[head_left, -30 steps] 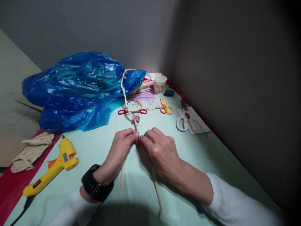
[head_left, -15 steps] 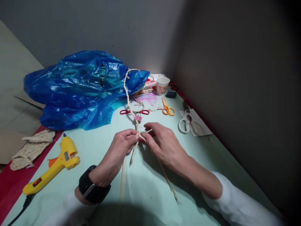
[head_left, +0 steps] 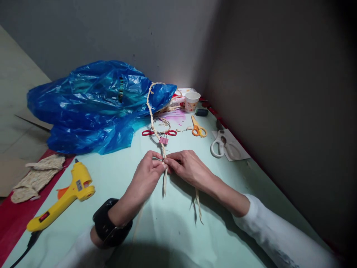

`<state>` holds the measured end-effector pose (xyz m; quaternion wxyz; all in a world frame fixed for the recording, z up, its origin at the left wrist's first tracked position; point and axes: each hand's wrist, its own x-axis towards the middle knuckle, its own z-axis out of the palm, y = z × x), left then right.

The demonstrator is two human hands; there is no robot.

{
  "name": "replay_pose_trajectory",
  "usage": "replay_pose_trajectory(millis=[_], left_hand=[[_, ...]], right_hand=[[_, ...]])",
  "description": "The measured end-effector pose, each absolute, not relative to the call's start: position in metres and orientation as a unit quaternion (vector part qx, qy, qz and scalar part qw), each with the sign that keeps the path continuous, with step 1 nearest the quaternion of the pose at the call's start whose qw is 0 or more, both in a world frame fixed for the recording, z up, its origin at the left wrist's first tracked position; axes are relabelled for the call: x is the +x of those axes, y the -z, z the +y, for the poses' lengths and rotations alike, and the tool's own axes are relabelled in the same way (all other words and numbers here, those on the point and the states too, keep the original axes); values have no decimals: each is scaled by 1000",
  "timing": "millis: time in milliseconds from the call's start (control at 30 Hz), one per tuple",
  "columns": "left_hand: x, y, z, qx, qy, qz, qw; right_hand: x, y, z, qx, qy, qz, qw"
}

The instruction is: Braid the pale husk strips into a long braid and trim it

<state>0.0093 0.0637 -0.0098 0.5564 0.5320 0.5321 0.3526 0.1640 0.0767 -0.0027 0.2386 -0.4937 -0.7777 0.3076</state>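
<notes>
In my head view, my left hand [head_left: 149, 168] pinches the lower end of a pale braided cord [head_left: 151, 113] between thumb and fingers, and my right hand [head_left: 192, 167] pinches at the same spot from the other side, so that my fingertips nearly meet over the middle of the pale green tabletop [head_left: 178, 238]. From that pinch the cord runs away from me, past a pink clip [head_left: 164, 140] and the red handles [head_left: 172, 133] of a tool, and up against a crumpled blue plastic bag [head_left: 89, 108]. One loose strand [head_left: 164, 184] hangs between my hands, and another strand [head_left: 198, 206] hangs below my right hand. A black wristband [head_left: 107, 223] sits on my left wrist. Left of me lies a yellow glue gun [head_left: 67, 195], with a woven piece [head_left: 39, 178] beyond it. Farther off to the right are orange scissors [head_left: 198, 129], white-handled scissors [head_left: 219, 146] partly over a pale sheet [head_left: 242, 152], and a paper cup [head_left: 192, 102] standing upright near a dark spool [head_left: 201, 112]
</notes>
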Motion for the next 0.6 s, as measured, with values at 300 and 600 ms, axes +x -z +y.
replay_pose_trajectory(millis=[300, 600], left_hand=[[5, -5, 56, 696, -237, 607, 303], [23, 7, 36, 706, -253, 593, 295]], right_hand=[[162, 11, 75, -518, -343, -720, 311], [164, 17, 76, -423, -602, -571, 364]])
